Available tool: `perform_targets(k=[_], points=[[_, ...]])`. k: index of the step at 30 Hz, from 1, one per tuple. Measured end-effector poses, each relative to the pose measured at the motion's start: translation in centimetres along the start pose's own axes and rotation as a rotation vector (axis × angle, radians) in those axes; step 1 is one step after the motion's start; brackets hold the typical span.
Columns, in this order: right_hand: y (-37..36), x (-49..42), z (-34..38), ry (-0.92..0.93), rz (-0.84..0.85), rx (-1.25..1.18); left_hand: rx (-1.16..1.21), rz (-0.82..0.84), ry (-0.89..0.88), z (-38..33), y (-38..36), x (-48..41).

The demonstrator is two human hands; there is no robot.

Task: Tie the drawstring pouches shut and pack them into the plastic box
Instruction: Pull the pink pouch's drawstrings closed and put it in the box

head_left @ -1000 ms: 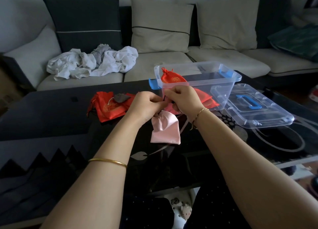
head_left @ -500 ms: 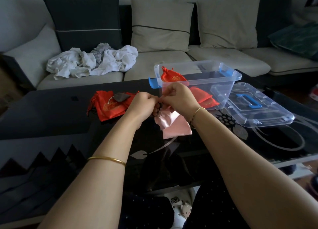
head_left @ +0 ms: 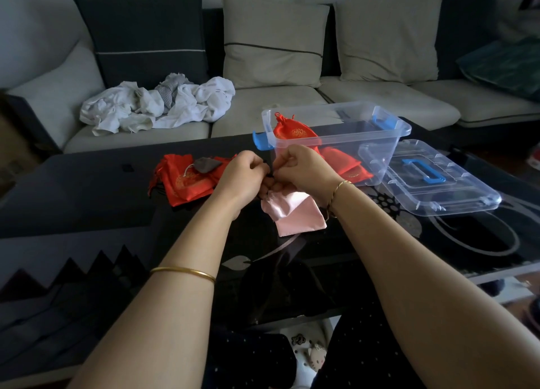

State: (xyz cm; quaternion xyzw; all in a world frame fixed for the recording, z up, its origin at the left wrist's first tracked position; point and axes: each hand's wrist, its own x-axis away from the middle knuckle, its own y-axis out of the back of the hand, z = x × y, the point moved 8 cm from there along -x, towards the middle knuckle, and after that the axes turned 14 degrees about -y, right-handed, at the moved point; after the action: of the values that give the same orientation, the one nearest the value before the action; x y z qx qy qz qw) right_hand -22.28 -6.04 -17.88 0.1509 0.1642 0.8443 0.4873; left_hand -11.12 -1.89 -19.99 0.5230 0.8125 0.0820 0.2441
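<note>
One pink pouch [head_left: 295, 213]: just in front of the plastic box [head_left: 365, 133]. Your left hand [head_left: 247, 174] and right hand [head_left: 304, 166]: fingers curled tight, pinching its gathered mouth. Red pouches [head_left: 295, 133]: inside the box. Lid [head_left: 438, 184]: right of the box.

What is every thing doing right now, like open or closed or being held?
pink pouch: outside the box, neck pinched by both hands.
left hand: pinching the pouch's neck.
right hand: pinching the pouch's neck.
plastic box: open, lid off.
packed red pouches: inside the box.
lid: lying flat beside the box.
loose red pouches: piled, unpacked.
gray pouch: resting on that pile.
</note>
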Motion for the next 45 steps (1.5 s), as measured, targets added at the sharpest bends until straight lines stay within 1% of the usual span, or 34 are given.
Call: perform_targets(k=[3,6,8,14,20,23,26,28,30,32,35,37,41,45], points=[[0.0,0.1,0.3,0.068,-0.022,0.098,0.002,-0.048,-0.012,-0.1,0.5,0.0],[-0.1,0.2,0.7,0.148,-0.098,0.227,-0.04,-0.078,-0.023,-0.3,0.8,-0.1],[-0.2,0.4,1.0,0.187,-0.13,0.251,-0.064,-0.089,-0.011,-0.2,0.9,0.0],[-0.5,1.2,2.3,0.303,-0.205,0.328,-0.03,-0.149,0.042,0.1,1.6,0.0],[-1.4,2.1,3.8,0.438,-0.254,0.498,-0.003,-0.199,0.101,0.4,2.3,0.2],[-1.9,2.0,3.6,0.447,-0.256,0.566,0.001,-0.225,0.095,0.4,2.9,0.2],[-1.9,1.3,3.1,0.366,-0.257,0.478,-0.086,-0.295,0.027,-0.2,3.9,0.1],[-1.7,0.7,2.3,0.269,-0.237,0.359,-0.19,-0.36,-0.026,-0.9,4.9,0.3],[-1.4,0.2,1.3,0.157,-0.2,0.209,-0.203,-0.388,-0.04,-1.1,5.6,0.4],[-0.8,-0.3,0.2,0.071,-0.189,0.085,-0.181,-0.365,-0.093,-1.7,5.7,0.4],[-0.3,-0.8,-0.9,-0.01,-0.164,-0.03,-0.335,-0.23,-0.259,-4.1,4.4,0.7],[-0.3,-1.0,-1.3,-0.049,-0.141,-0.106,-0.413,-0.163,-0.311,-4.9,3.3,1.0],[-0.4,-1.1,-1.8,-0.093,-0.072,-0.258,-0.521,-0.125,-0.316,-4.8,2.6,1.0],[-0.5,-1.0,-1.9,-0.108,0.006,-0.343,-0.551,-0.128,-0.323,-4.6,2.3,0.9]])
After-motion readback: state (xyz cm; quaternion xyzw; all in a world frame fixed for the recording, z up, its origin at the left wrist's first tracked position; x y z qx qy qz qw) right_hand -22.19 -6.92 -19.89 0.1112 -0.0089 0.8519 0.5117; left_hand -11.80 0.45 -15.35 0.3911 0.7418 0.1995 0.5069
